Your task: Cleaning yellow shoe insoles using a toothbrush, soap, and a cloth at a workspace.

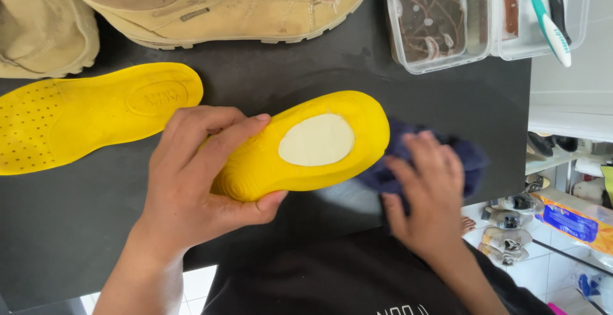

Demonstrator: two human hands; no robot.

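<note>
1. A yellow insole (96, 114) with small perforations lies flat at the far left of the black counter (64, 225), top side up.
2. Above it, at the upper edge, sits a tan suede boot (217, 2) on its side, with part of a second tan boot (41, 24) at the corner.
3. The left hand (198, 181) is near the middle of the counter, its grip clenched around a second yellow insole (306, 149), thumb below and fingers over the top edge. This insole is turned underside up, showing a pale oval heel pad (317, 140), and is tilted off the counter.
4. Just right of it, the right hand (428, 193) presses on a dark blue cloth (447, 155), which touches the insole's heel end; fingers are curled onto the cloth, grasping it.
5. At the upper right stand two clear plastic tubs (440, 21), one holding a brush with a teal and white handle (550, 24).
</note>
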